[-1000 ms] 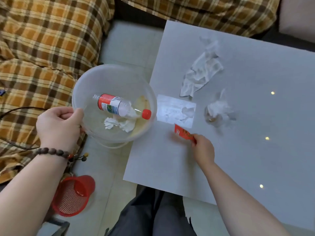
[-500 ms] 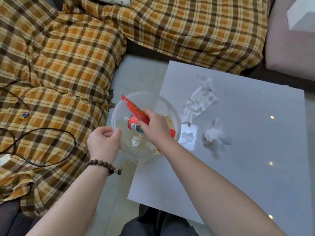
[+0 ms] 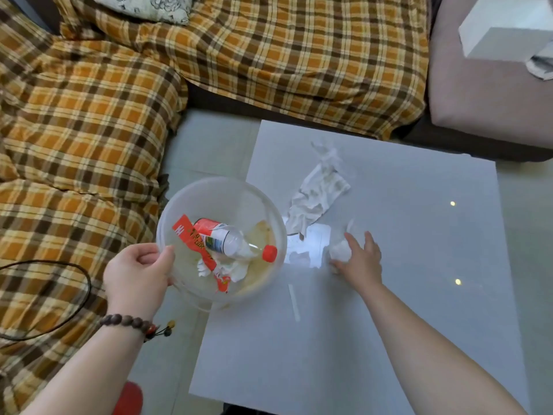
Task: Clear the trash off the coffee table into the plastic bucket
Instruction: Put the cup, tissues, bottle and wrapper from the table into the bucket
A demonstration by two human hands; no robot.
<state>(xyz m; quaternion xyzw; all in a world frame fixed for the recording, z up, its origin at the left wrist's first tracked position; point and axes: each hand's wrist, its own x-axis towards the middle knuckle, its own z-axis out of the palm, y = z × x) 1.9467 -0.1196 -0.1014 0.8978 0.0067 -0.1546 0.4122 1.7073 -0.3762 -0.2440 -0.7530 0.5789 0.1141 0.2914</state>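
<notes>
My left hand [image 3: 138, 275] grips the near rim of the clear plastic bucket [image 3: 221, 187], held beside the left edge of the grey coffee table [image 3: 404, 295]. Inside the bucket lie a plastic bottle [image 3: 227, 241] with a red cap, a red wrapper [image 3: 191, 238] and a bit of white tissue [image 3: 236, 269]. My right hand [image 3: 360, 259] rests on the table with its fingers around a crumpled tissue ball [image 3: 339, 251]. A larger crumpled tissue [image 3: 317, 196] lies farther back, and a flat clear wrapper [image 3: 305, 247] lies between the bucket and my right hand.
A sofa with an orange plaid cover [image 3: 89, 115] wraps the left and far sides. A black cable [image 3: 80, 292] lies on it at the left. A pink seat [image 3: 490, 94] with a white box [image 3: 508, 31] is at the far right. A red object [image 3: 131, 399] sits on the floor.
My right hand dropped the red wrapper into the bucket, then moved right across the table onto the crumpled tissue ball. The view shifted; my left hand kept hold of the bucket.
</notes>
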